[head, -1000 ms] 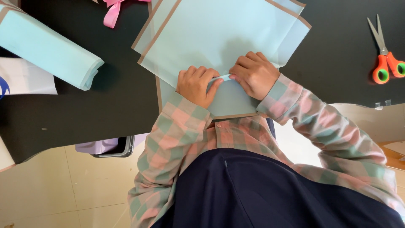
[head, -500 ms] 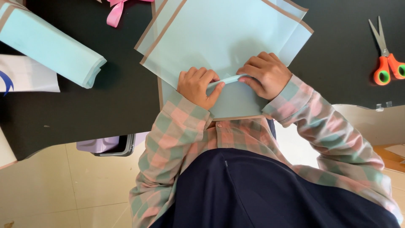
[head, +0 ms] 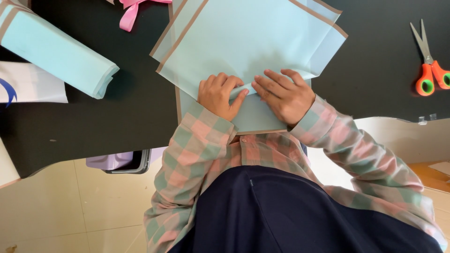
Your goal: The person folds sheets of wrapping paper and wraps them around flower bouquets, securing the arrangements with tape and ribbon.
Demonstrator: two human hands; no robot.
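Light-blue paper sheets (head: 248, 42), edged with brown strips, are laid overlapping on the black tabletop (head: 117, 117), at its near edge and directly in front of the person. A fold of the paper (head: 241, 90) is raised between the two hands and is pinched from both sides.

- Left hand (head: 218, 96): fingers curled, thumb and fingertips closed on the left part of the fold; the heel is rested on the lower sheet.
- Right hand (head: 286, 96): fingers extended flat along the fold, pressed down on it (the thumb is hidden beneath the hand).
- Sleeves (head: 197, 140): checked in pink and green, seen on both forearms.
- Rolled light-blue paper (head: 56, 54): laid at the far left of the tabletop, well apart from the hands.
- White sheet (head: 30, 84): partly tucked under that roll.
- Pink ribbon (head: 133, 11): at the top edge, beside the sheets.
- Orange-handled scissors (head: 429, 70): at the far right, blades closed.
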